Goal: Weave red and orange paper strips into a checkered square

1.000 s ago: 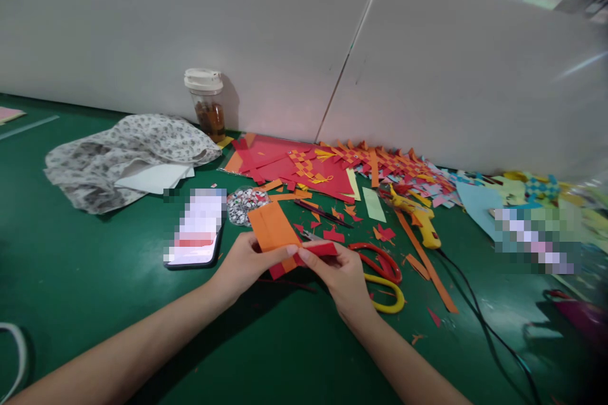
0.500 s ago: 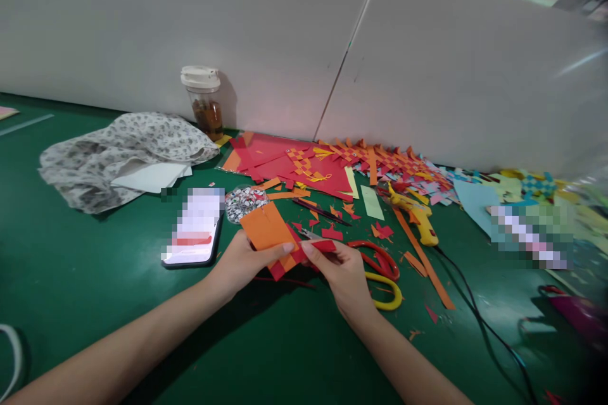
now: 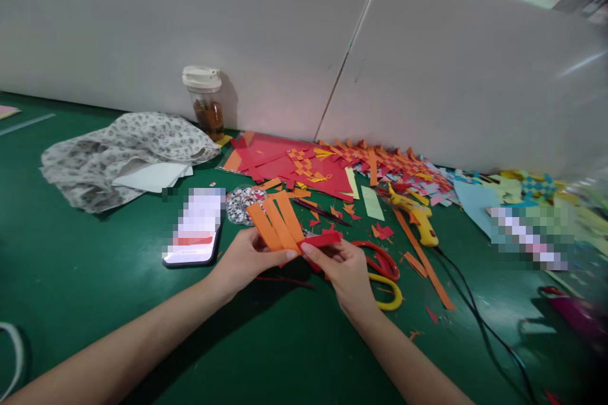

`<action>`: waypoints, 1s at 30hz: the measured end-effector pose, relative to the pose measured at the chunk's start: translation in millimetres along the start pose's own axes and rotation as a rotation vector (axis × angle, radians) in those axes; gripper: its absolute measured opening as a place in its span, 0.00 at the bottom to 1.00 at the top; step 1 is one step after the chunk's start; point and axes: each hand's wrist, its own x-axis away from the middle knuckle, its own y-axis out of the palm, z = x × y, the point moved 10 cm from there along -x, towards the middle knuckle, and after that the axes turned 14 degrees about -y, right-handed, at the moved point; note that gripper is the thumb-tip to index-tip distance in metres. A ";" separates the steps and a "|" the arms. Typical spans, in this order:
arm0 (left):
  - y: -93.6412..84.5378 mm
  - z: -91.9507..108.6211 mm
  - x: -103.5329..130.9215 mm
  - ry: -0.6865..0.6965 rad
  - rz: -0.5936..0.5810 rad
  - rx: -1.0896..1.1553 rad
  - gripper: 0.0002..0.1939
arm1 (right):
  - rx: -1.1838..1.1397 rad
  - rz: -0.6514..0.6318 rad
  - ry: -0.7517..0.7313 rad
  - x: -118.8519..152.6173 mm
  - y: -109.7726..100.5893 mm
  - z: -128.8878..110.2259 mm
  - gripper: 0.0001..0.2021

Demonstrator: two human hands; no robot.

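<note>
The left hand (image 3: 247, 261) has its grip closed on the orange paper strips (image 3: 281, 228), pinching them near their lower ends, thumb on top; the strips fan out toward the far side. The right hand (image 3: 346, 275) has its grip pinched on the red paper strip (image 3: 325, 240), which points right and meets the orange ones between the two thumbs. Both pieces are held above the near middle of the green table (image 3: 266, 348). Just beside the right hand, partly hidden by it, lie scissors with one red and one yellow handle (image 3: 398, 296). Further right rests a yellow glue gun (image 3: 428, 232), its black cord running toward the near right; a long orange strip (image 3: 430, 270) lies alongside. Left of the work are a lit smartphone (image 3: 197, 228), its screen blurred, and a clear pack of googly eyes (image 3: 243, 205). Beyond the hands, red paper sheets (image 3: 270, 155) lie flat near the wall, paper scraps scattered before them. At far left, a lidded cup of brown liquid (image 3: 208, 107) stands upright beside a crumpled patterned cloth (image 3: 104, 155).
</note>
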 end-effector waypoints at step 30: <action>-0.3 -11.0 -5.5 -0.055 -0.060 0.046 0.14 | -0.112 0.005 0.066 0.5 3.6 4.8 0.15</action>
